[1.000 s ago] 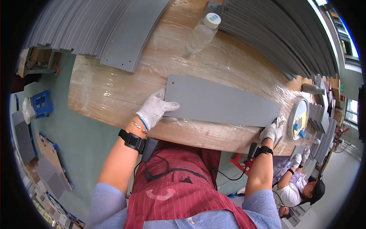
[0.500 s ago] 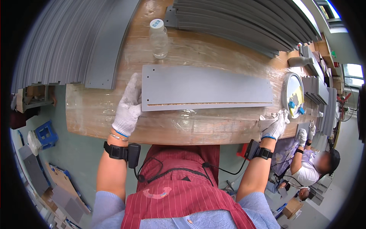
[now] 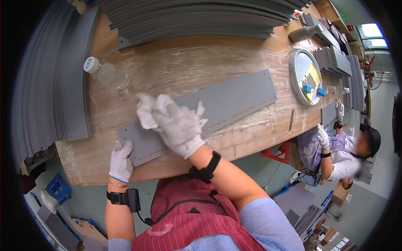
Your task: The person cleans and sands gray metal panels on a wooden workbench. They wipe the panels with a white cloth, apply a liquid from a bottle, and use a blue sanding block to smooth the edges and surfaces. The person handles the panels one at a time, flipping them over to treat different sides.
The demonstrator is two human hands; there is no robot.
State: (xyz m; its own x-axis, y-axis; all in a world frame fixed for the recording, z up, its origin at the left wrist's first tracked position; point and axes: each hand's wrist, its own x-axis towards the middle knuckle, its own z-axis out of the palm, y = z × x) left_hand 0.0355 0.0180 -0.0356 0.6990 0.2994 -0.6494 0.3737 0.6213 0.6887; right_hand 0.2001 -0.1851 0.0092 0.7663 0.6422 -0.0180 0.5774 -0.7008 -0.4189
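A long grey panel (image 3: 234, 96) lies slantwise on the film-covered table, its right end farther from me. It has small holes near its ends and a brown groove along the near edge. My left hand (image 3: 121, 161), in a white knitted glove, grips the panel's near left corner, thumb on top; its other fingers are partly hidden. Also gloved, my right hand (image 3: 179, 127) is over the panel's left half, closed on a crumpled white cloth (image 3: 145, 112). The hand is slightly blurred and covers part of the cloth.
Stacked grey panels (image 3: 46, 83) stand at left, with another stack (image 3: 192, 21) at the back. A clear bottle (image 3: 108, 74) with a white cap stands at left. Right are a round lid (image 3: 296, 79) with blue blocks, a grey bottle (image 3: 303, 33) and a thin strip (image 3: 291, 119). A co-worker (image 3: 339, 146) sits beyond.
My right hand has swung left with the cloth from beside the panel's right end onto its left half. The panel has turned, its left end now nearer me. The view has shifted too.
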